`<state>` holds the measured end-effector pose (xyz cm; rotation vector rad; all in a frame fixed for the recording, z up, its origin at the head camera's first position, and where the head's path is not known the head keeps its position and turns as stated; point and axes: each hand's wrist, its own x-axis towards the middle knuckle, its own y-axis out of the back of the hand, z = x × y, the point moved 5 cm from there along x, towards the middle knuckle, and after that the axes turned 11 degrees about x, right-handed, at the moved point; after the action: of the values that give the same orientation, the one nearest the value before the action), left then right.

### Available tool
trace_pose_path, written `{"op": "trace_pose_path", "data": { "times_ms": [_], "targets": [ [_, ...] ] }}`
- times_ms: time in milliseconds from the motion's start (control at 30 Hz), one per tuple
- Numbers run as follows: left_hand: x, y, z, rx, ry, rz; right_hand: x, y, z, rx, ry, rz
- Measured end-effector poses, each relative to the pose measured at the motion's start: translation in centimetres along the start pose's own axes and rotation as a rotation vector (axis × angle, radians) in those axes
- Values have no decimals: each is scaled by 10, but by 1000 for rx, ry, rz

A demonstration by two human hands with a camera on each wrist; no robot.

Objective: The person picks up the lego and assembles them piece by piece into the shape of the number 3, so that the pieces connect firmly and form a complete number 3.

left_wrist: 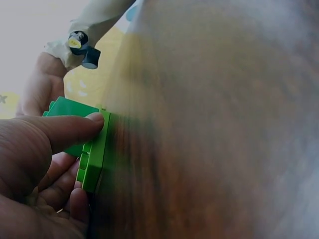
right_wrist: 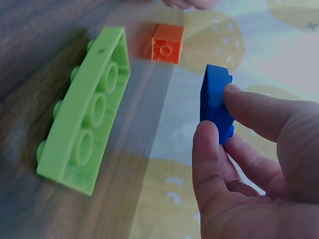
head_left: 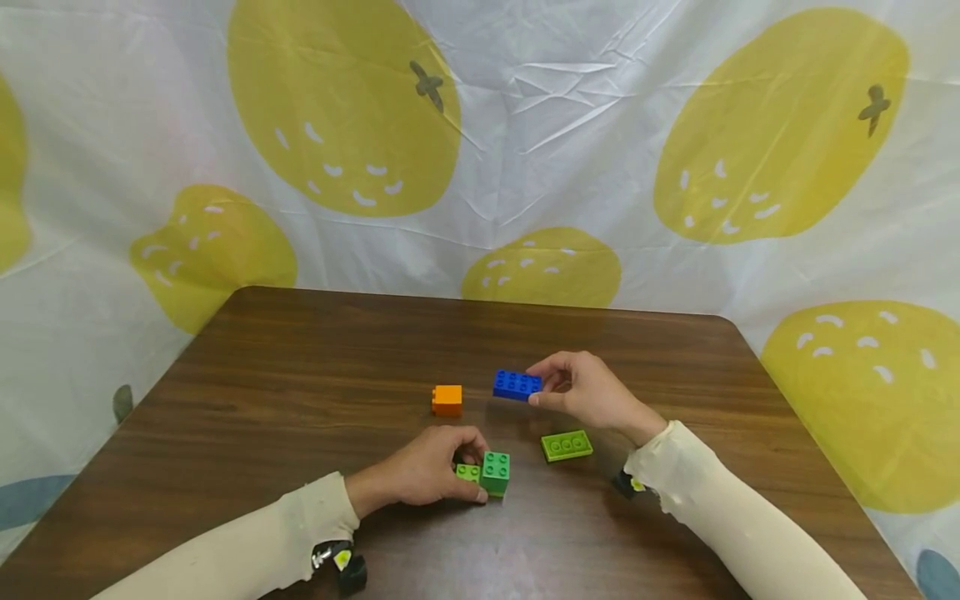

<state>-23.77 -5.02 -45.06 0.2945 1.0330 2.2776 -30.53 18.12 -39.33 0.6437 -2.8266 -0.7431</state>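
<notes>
My left hand (head_left: 427, 467) grips a small stack just above or on the table. The stack is a light green toy brick (head_left: 468, 472) with a darker green square brick (head_left: 496, 473) on its right end. In the left wrist view, the thumb presses along the side of the green brick (left_wrist: 75, 107) and the edge of the light green one (left_wrist: 97, 154). Farther back, my right hand (head_left: 592, 392) pinches a blue brick (head_left: 517, 384) by its right end, studs up. Thumb and fingertips hold the blue brick (right_wrist: 214, 99) in the right wrist view, clear of the table.
Another light green brick (head_left: 567, 446) lies below my right hand, hollow underside up. An orange brick (head_left: 448, 400) lies on its side, behind the left hand. Beyond the brown wooden table (head_left: 337, 350) hangs a white curtain (head_left: 540, 125) with yellow fruit prints.
</notes>
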Motion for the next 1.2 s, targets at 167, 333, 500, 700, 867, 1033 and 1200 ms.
{"op": "trace_pose_path", "data": {
  "times_ms": [167, 333, 500, 700, 867, 1033, 1200],
  "targets": [
    [0, 0, -1, 0, 0, 7, -5, -4, -7, 33, 6, 2],
    [0, 0, -1, -5, -6, 20, -11, -7, -14, 53, 7, -5],
    [0, 1, 0, -3, -17, 37, -17, -9, -20, 35, 42, -20],
    [1, 1, -1, 3, -18, 45, -24, -16, -26, 40, 100, -52],
    [1, 0, -2, -5, -22, 54, -31, -26, -31, 57, 140, -94],
    [0, -1, -3, -7, -13, 48, -38, -34, -35, 74, 139, -130],
    [0, -1, -4, -29, -9, 48, -41, -39, -35, 80, 131, -144]
  ]
}}
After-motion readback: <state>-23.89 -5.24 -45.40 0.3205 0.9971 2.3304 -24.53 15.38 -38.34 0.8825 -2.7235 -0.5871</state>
